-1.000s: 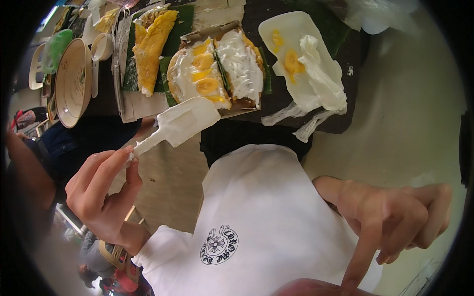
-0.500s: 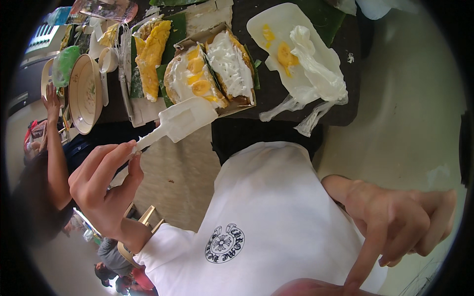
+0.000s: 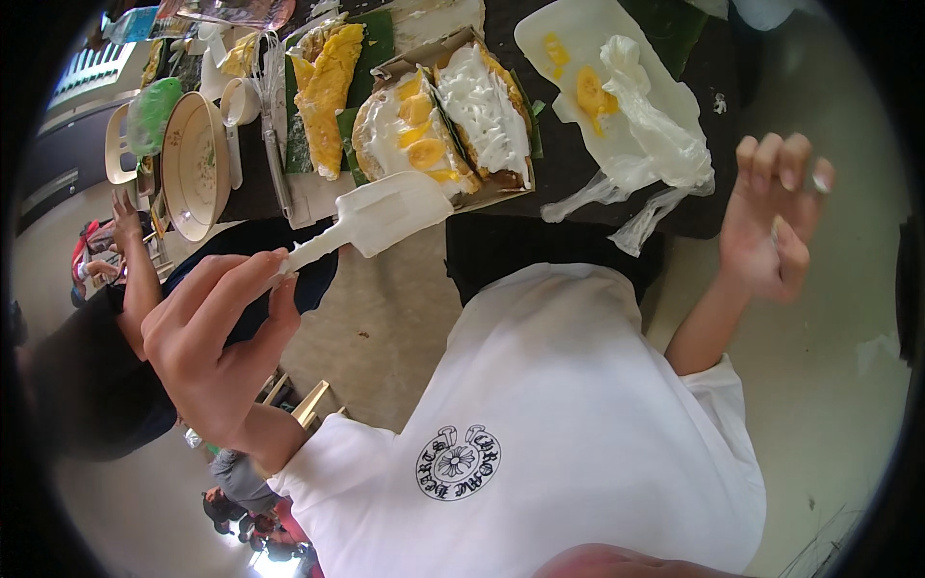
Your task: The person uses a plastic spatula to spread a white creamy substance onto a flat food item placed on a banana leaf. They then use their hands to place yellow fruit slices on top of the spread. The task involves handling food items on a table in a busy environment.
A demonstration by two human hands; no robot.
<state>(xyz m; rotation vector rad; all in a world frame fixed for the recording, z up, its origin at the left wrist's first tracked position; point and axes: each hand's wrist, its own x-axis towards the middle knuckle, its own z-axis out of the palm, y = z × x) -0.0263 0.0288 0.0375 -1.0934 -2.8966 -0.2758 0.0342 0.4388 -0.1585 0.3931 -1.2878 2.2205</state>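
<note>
at table edge | left hand (image 3: 217, 352) fingers pinch white spatula (image 3: 371, 220) | right hand (image 3: 771, 217) fingers loosely spread | cream-and-mango pastry (image 3: 443, 120) just beyond blade

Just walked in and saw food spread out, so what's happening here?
A person in a white shirt holds a white plastic spatula by its handle in the left hand, its blade over the near edge of a cardboard tray holding two cream-and-yellow-fruit filled pieces. The right hand is raised and empty, beside a white board with crumpled plastic wrap.
</note>
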